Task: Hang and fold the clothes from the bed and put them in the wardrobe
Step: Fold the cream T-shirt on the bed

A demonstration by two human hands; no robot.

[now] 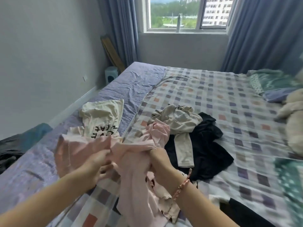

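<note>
Far left, a dark heap is lying off the bed's edge, too blurry to say what it is. The purple sheet is running along that side, thin and wrinkled.

The left hand is curling its fingers and pinching the pink top, which is being held up just over the near part of the bed. It's soft, thin fabric that is bunching in the middle and hanging loose below. Just behind it, a cream tee with black block letters is lying fairly flat on the purple sheet.

The right hand is gripping the same pink top at the other side of the bunch. Its fingertips are buried in the cloth, so only the back of the hand is showing. A braided pink bracelet is sitting on that wrist.

Right of that, a crumpled beige top is lying with one sleeve trailing over a black garment, both in a heap on the checked sheet. Far right, a teal pillow and something cream and fluffy are sitting at the head end.
</note>
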